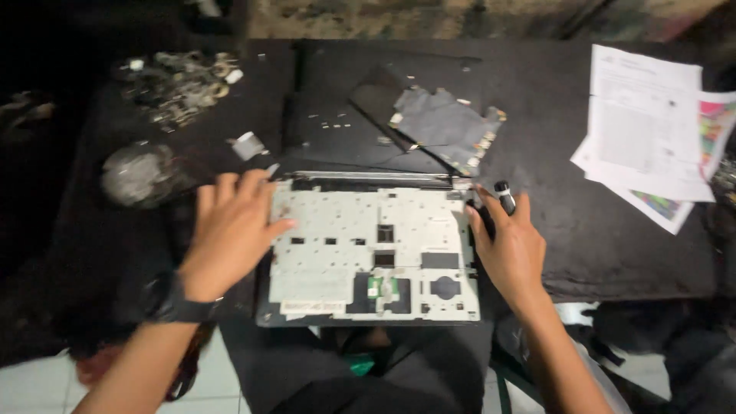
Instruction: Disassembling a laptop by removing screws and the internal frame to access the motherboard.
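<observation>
We have a stripped laptop (376, 253) lying on the dark table (598, 238), its near edge hanging over the table's front toward our lap. The keyboard is out, so the pale metal tray (337, 230) with its slots shows, and the lid (360, 123) lies folded back flat behind it.

Our left hand (230, 230) rests flat on the left side of the tray, fingers spread, palm partly over the edge. Our right hand (512, 245) grips the right edge of the base, and a dark pen-like tool (504, 196) with a pale tip is tucked between its fingers; the frame is blurred, so we cannot tell how firmly it is pinched.

The risks, as we judge them: the overhanging base could tip or slide off if we press down near the front. The tool, held loosely while that hand also grips, could slip and scrape the small green board (382, 287) showing through the tray. A loose dark sheet (441, 123) lies on the lid, and a pile of small parts (180, 84) sits far left; a jolt could scatter them. Papers (648, 130) lie well to the right.
</observation>
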